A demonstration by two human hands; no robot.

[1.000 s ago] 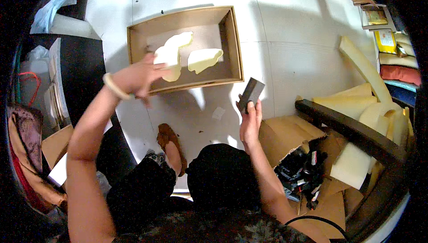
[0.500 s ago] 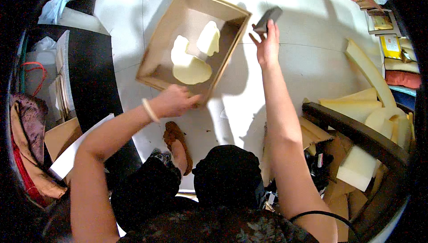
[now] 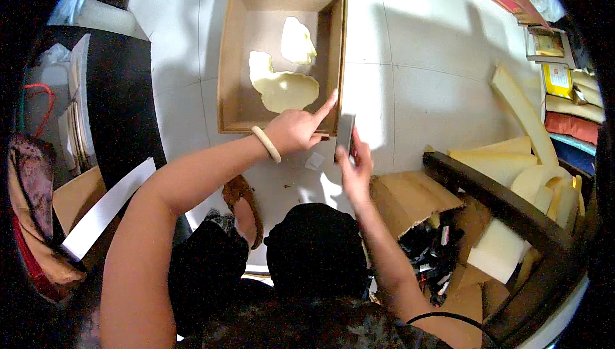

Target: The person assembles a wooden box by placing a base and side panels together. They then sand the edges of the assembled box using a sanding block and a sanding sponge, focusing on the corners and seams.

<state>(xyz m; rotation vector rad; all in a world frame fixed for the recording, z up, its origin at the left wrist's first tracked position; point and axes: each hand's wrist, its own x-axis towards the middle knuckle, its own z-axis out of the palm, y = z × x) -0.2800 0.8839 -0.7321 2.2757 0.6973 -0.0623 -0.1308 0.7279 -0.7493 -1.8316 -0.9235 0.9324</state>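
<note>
A shallow brown open-topped box lies on the pale floor in front of me, its long sides pointing away. Inside, two pale yellow, irregular flat patches show, a smaller far patch and a larger near patch. My left hand, with a cream bangle at the wrist, grips the near wall close to the right corner, index finger stretched along the right side. Just outside that corner, my right hand holds a dark grey, flat-sided block on edge. Whether the block touches the box, I cannot tell.
At right, yellow foam pieces and a dark beam lie beside an open cardboard carton holding black items. A black panel and stacked sheets stand at left. My shoe is below the box.
The box has turned counterclockwise and now sits squarer to me. My right hand has brought the block down and left to the box's near right corner. My left hand has shifted right with the box.
</note>
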